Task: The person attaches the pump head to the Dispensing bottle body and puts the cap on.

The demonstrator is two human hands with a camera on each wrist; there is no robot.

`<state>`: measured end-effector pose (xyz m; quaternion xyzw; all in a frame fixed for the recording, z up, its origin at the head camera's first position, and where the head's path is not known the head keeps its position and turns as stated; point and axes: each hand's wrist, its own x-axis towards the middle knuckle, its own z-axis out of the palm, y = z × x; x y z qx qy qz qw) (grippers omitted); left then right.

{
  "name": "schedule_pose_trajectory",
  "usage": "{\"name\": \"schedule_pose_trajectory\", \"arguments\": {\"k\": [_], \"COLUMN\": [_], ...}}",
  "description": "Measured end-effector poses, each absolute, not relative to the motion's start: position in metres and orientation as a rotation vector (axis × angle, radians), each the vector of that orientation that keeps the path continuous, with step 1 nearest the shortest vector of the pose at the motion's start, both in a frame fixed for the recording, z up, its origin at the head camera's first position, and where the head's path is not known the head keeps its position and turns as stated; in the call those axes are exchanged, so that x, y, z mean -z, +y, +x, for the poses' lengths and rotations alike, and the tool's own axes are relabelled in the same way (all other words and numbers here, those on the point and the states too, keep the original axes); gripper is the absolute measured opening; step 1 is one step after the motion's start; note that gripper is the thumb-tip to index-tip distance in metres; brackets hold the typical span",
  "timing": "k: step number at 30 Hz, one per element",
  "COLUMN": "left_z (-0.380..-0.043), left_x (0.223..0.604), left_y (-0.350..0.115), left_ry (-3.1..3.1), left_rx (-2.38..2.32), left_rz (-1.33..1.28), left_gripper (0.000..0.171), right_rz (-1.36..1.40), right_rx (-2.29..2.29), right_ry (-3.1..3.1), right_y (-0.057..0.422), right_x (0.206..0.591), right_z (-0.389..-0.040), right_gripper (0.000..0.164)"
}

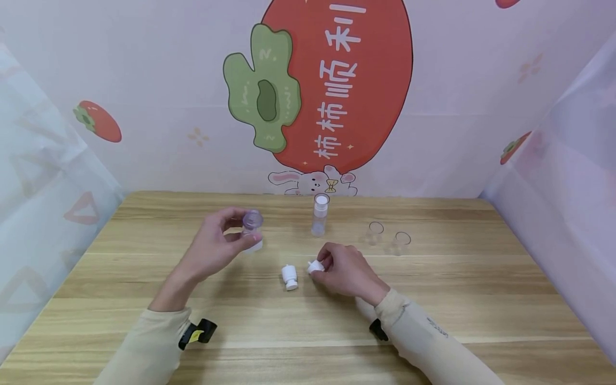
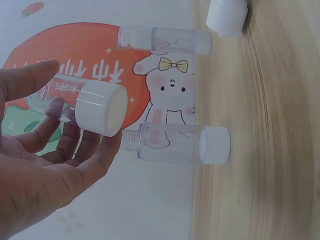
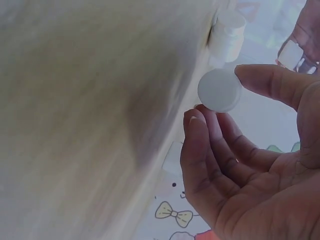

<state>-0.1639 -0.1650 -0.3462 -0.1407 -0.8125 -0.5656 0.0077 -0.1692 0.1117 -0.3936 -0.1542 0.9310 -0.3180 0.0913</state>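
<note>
My left hand (image 1: 218, 238) grips a clear bottle (image 1: 252, 219) with a white base, raised above the table. In the left wrist view a second clear bottle (image 2: 170, 142) stands beyond it, white base down, its threaded neck uncovered. Between thumb and fingers, my right hand (image 1: 348, 270) pinches a white pump head (image 1: 315, 267) low over the table; its round white end faces the right wrist camera. Another white pump head (image 1: 290, 277) lies on the wood between the hands. At the back stands a clear bottle (image 1: 319, 222) with a white top.
Two clear caps (image 1: 376, 231), seen mostly as dark rims, rest on the right side of the wooden table (image 1: 457, 299). A printed cloth backdrop (image 1: 159, 155) rises behind the table's far edge and along both sides.
</note>
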Motion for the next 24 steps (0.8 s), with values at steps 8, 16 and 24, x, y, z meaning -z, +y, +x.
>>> {"name": "schedule_pose_trajectory", "arguments": {"k": [8,16,24], "left_z": [-0.162,-0.162,-0.163], "left_x": [0.345,0.348,0.353], "left_y": [-0.157,-0.147,-0.135], "left_ry": [-2.550,-2.583,-2.601], "left_rx": [1.770,1.685,1.664], "left_rz": [-0.442,-0.476,-0.513], "left_gripper": [0.044,0.043,0.042], "right_rz": [-0.456,-0.527,-0.574], "right_rx": [1.116,1.309,1.425], "right_ry": [2.743,2.659,2.616], "right_y": [0.121,0.135,0.145], "right_x": [0.387,0.383,0.378], "right_z": [-0.168,-0.168,-0.169], "right_gripper": [0.021,0.022,0.022]}}
